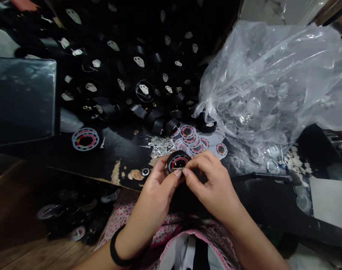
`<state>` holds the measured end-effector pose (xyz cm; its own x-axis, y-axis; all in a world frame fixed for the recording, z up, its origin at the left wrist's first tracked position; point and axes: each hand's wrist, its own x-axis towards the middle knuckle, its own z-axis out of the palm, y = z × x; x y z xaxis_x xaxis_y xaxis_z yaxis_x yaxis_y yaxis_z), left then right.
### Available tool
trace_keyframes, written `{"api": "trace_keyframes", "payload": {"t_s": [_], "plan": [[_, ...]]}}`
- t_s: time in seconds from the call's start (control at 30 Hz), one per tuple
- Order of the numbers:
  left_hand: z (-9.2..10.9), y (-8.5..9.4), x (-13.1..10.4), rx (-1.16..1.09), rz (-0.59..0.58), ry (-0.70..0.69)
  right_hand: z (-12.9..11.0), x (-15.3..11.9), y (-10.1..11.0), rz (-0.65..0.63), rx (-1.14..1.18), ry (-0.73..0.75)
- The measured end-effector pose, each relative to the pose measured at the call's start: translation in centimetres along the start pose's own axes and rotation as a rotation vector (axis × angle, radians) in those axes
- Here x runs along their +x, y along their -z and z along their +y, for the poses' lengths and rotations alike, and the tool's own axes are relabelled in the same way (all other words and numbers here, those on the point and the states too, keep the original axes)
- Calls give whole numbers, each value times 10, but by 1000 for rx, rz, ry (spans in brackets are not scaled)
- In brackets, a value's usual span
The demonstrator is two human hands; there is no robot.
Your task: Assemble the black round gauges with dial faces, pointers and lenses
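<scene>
A round black gauge (178,160) with a red and white dial is tilted up at the table's front edge. My left hand (161,183) grips it from the left, thumb on the dial's lower rim. My right hand (208,178) pinches at the dial's lower right, thumb and forefinger together; a thin light-coloured piece shows faintly between the two hands, too small to make out. Just behind lie a heap of small white pointers (162,146) and a spread of printed dial discs (197,142). A small black and white ring (145,171) lies left of my left hand.
Many black housings with pale metal plates (144,89) fill the back. A plastic bag (272,82) of clear discs stands right, near a black-handled tool (272,176) and a white sheet (330,200). A dark tray (23,99) and stacked dials (85,139) are left.
</scene>
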<state>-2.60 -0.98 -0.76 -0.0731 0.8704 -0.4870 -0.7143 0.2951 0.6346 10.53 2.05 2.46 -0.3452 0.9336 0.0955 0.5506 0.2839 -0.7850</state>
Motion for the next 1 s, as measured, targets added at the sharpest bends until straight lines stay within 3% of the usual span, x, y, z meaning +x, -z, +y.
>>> {"api": "trace_keyframes", "payload": {"t_s": [0.13, 0.27, 0.43, 0.6, 1.0], "plan": [[1, 1, 1, 13, -8, -16, 0, -1, 4, -16, 76, 16], [5, 3, 2, 17, 61, -21, 3, -1, 7, 11, 182, 4], [11, 11, -12, 44, 56, -163, 7, 0, 10, 69, 187, -63], [13, 13, -27, 79, -12, -77, 7, -2, 9, 29, 193, -84], [14, 15, -25, 140, -82, -74, 2, -5, 18, -22, 196, -144]]}}
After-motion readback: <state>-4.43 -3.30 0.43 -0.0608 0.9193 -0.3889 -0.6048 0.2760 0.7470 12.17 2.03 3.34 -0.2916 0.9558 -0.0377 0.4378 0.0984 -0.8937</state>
